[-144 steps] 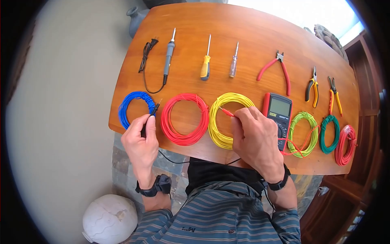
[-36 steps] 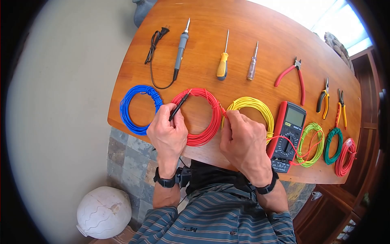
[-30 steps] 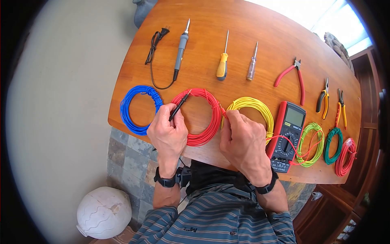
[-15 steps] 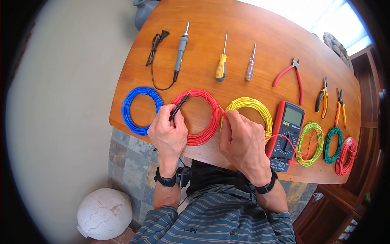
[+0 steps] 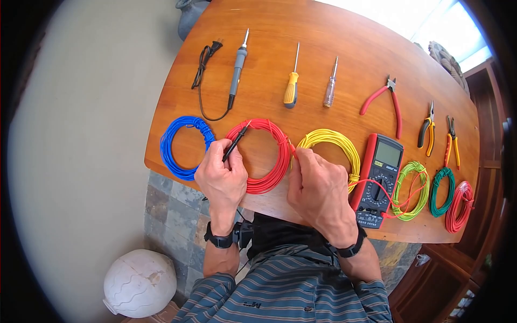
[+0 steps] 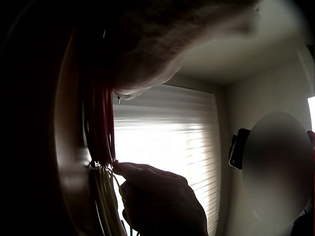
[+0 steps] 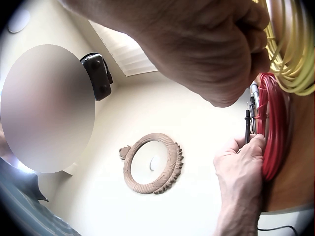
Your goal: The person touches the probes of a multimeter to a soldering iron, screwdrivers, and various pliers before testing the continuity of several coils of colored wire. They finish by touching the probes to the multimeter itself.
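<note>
My left hand (image 5: 221, 175) pinches a black multimeter probe (image 5: 235, 143), its metal tip at the upper left of the red wire coil (image 5: 281, 166). Between the thumb and fingers of my right hand (image 5: 322, 180) is the red probe (image 5: 293, 151), pointing at that coil's right side beside its tie. Most of the red probe is hidden by the hand. In the right wrist view, the black probe (image 7: 247, 120) stands close beside the red coil (image 7: 275, 142). The multimeter (image 5: 379, 180), red and dark grey, lies right of my right hand, with a red lead running from it.
A blue coil (image 5: 168, 153) lies left and a yellow coil (image 5: 351, 151) right of the red one. Further right are lime (image 5: 398, 191), green (image 5: 437, 202) and pinkish-red coils (image 5: 456, 212). Behind lie a soldering iron (image 5: 237, 75), screwdriver (image 5: 291, 89), tester (image 5: 329, 91) and several pliers (image 5: 396, 102).
Since the oldest frame, the black probe has moved right from beside the blue coil, and the red probe left from over the yellow coil, both to the red coil. Lately the hands barely move.
</note>
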{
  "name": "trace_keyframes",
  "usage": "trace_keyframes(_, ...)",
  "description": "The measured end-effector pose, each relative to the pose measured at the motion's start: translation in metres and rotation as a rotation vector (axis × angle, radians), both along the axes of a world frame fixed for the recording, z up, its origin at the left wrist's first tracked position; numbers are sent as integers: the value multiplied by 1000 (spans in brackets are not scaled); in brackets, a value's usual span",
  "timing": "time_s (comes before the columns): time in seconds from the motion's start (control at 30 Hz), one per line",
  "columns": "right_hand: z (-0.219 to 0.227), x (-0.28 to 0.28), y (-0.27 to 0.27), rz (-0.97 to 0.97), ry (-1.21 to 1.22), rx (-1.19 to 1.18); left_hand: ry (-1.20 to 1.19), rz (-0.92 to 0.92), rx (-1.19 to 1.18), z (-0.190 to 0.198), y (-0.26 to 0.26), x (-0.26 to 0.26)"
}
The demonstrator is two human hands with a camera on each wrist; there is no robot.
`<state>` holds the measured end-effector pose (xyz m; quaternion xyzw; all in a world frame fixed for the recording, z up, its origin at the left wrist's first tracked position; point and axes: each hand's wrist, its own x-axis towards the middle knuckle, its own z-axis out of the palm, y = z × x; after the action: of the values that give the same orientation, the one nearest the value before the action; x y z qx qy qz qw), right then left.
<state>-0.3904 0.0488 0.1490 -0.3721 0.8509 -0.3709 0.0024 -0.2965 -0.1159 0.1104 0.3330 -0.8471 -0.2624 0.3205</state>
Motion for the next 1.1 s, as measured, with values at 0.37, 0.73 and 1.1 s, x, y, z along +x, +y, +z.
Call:
trace_keyframes(0.37, 0, 3, 2, -3, -4, -6, 10, -8, -9, 0, 1, -1)
trace_keyframes(0.73, 4, 7, 4, 17, -35, -77, 6, -1, -1, 0, 1, -1)
trace_keyframes(1.1, 2, 7, 4, 11, -23, -74, 13, -11, 1, 1, 1, -1)
